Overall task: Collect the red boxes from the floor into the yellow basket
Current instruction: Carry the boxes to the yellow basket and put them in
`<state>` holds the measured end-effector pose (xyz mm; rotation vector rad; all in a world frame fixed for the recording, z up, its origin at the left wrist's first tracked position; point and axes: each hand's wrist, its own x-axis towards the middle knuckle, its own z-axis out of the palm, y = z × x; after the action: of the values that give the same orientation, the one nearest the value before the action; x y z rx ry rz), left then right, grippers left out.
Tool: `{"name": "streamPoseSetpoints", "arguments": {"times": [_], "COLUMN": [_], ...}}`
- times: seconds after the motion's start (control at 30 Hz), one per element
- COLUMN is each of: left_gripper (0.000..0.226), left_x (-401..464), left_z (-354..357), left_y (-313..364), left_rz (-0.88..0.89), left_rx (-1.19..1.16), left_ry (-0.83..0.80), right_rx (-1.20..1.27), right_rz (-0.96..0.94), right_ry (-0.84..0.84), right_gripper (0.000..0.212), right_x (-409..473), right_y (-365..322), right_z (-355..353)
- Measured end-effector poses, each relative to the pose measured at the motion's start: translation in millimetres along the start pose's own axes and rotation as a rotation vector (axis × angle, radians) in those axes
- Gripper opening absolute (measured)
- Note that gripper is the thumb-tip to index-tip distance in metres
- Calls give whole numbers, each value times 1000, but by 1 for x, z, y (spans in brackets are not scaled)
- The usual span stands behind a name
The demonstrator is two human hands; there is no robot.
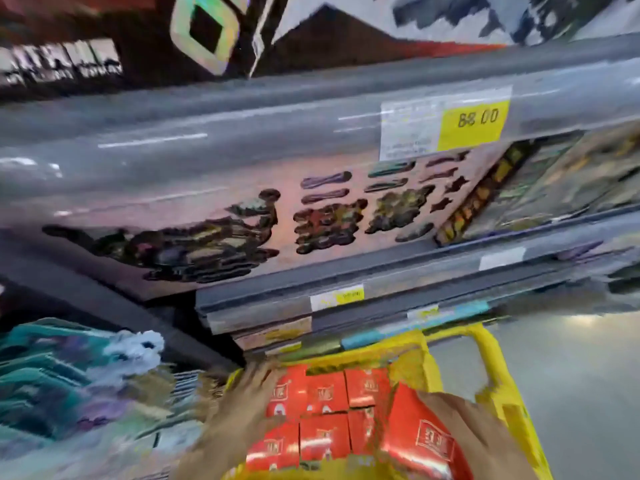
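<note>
Although the whole view is smeared by motion, the essentials can be made out: the yellow basket (491, 372) sits low in the frame beside the store shelving (277, 140), and it already holds several red boxes (323, 410) packed in a flat layer, their printed faces up. One further red box (420, 441) lies at the basket's right side, tilted above that layer, with its long axis running from upper left toward lower right. The right hand (460, 424) is laid against this box's right edge and appears to hold it, though blur hides the fingers and how tightly they close cannot be judged with certainty. The left hand (254, 386) rests at the basket's left rim with fingers extended and spread, touching the rim or the nearest packed box; which of the two cannot be told. It grips nothing visible. The tilted box therefore lies directly under the right hand, which is much the nearer of the two, and the open spot for it appears to be just below, against the basket's right wall. In my judgement the step in hand is setting this box down flat. No floor boxes are in view, so what remains cannot be assessed.
</note>
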<state>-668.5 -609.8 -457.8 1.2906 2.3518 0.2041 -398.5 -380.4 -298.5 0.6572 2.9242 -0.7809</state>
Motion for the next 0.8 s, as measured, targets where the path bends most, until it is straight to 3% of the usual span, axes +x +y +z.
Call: {"name": "streamPoseSetpoints", "arguments": {"times": [0.17, 0.5, 0.8], "left_gripper": [76, 81, 77], "left_x": [8, 1, -3], "left_z": [36, 29, 33], "left_y": [-30, -25, -27], "left_rz": [69, 76, 57], "left_rx": [-117, -137, -147], "left_ry": [46, 52, 98], "right_rx": [-63, -188, -245], "right_rz": [4, -81, -256], "right_ry": [-15, -213, -336], "right_gripper": [86, 106, 95], "right_x": [6, 84, 151], "right_y": [24, 16, 18], "right_z": [50, 110, 179]}}
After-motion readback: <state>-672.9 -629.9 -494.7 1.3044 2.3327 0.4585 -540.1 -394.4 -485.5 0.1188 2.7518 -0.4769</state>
